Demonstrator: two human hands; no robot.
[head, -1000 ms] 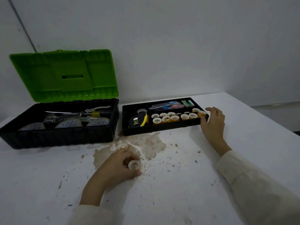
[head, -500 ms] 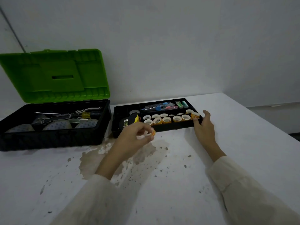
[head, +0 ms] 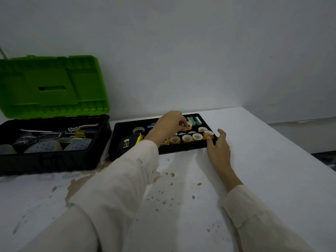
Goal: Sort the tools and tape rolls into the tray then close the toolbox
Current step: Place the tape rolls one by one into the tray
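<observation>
Pinching a tape roll (head: 188, 126) in the left hand (head: 168, 124) over the tray (head: 181, 149); touching its corner with the spread right hand (head: 218, 147); risking a bounce off crowded rolls (head: 187, 138) if dropped.

Creased cream left sleeve (head: 112, 188); matching right sleeve (head: 254, 215) with a stitched cuff; left hand (head: 169, 122) and right hand (head: 218, 150) bare
</observation>
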